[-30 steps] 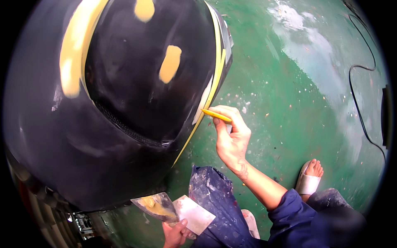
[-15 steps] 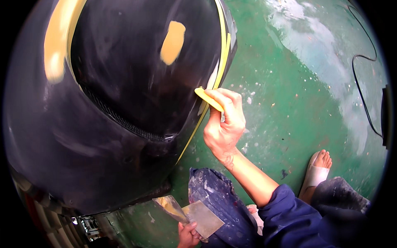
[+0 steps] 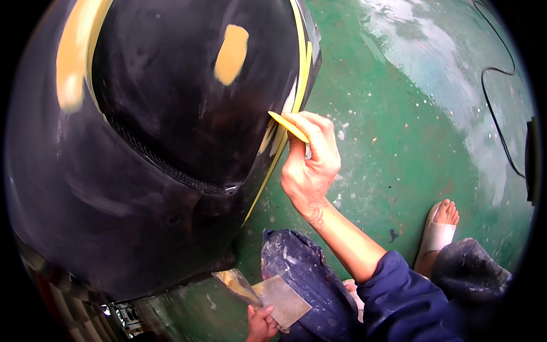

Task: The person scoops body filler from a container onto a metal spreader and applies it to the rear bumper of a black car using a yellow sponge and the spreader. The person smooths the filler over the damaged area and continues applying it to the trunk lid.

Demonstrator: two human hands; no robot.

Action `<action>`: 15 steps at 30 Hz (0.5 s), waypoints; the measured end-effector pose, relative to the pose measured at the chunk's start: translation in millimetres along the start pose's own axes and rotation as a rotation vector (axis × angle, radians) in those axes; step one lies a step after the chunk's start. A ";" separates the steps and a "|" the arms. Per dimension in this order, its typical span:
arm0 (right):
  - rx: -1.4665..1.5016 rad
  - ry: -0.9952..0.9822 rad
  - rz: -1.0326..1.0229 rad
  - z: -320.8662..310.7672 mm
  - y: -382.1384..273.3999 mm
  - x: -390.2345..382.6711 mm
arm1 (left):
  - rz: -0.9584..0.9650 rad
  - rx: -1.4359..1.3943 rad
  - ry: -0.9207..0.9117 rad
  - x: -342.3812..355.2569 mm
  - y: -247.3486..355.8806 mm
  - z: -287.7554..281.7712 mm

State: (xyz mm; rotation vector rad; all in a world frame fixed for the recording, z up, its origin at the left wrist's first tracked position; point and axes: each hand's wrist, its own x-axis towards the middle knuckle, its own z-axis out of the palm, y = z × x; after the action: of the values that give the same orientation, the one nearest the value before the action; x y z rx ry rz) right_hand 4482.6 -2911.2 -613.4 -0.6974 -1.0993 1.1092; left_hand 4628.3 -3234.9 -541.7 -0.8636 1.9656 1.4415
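Right hand [image 3: 310, 162]: closed in a pinch on a yellow spreader [image 3: 289, 126], thumb on one side, fingers on the other; the nearer hand to the panel's taped edge

Key relation, as judged: the black panel [image 3: 165, 62] lies directly left of the right hand; the spreader's long axis slants from near right to far left, its far left tip over the panel just inside the tape; whether the tip touches cannot be told. The edge itself runs from far right to near left, so the spreader lies across it

Yellow spreader: thin, slightly curved, seen nearly edge-on, plain yellow

Black panel: large, rounded, dull, with scuffs; one tan patch [image 3: 231, 56] near the middle of its inner face, one long tan band [image 3: 74, 57] at far left; dark mesh strip [image 3: 159, 165] on the near left

Panel's right edge: yellow tape [image 3: 306, 65] along it; white streak [image 3: 290, 98] beside the tape; narrow tan streak [image 3: 265, 139] just left of the spreader

Left hand [image 3: 262, 324]: near side, gripping a grey plate [image 3: 285, 300] and a putty-smeared blade [image 3: 236, 286], well apart from the right hand

Floor [image 3: 370, 171]: green, spotted white
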 end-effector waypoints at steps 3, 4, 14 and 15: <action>-0.041 0.018 0.001 6.0 1.0 -8.2 | 0.011 -0.024 -0.017 4.0 -2.8 -6.1; -0.040 0.007 -0.023 6.7 0.2 -14.8 | 0.010 -0.036 -0.020 4.6 -4.5 -8.3; 0.049 -0.155 0.150 -26.7 -20.8 -35.9 | -0.006 -0.006 -0.014 2.4 -1.2 -4.6; -0.016 -0.134 0.121 -32.6 -12.4 -28.3 | -0.002 -0.017 -0.025 4.4 -3.5 -6.2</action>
State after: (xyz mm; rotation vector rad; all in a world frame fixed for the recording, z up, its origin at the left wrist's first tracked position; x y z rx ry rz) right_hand 4516.0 -2939.6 -623.1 -0.7179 -1.1936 1.2661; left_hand 4627.8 -3242.3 -545.4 -0.8513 1.9361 1.4629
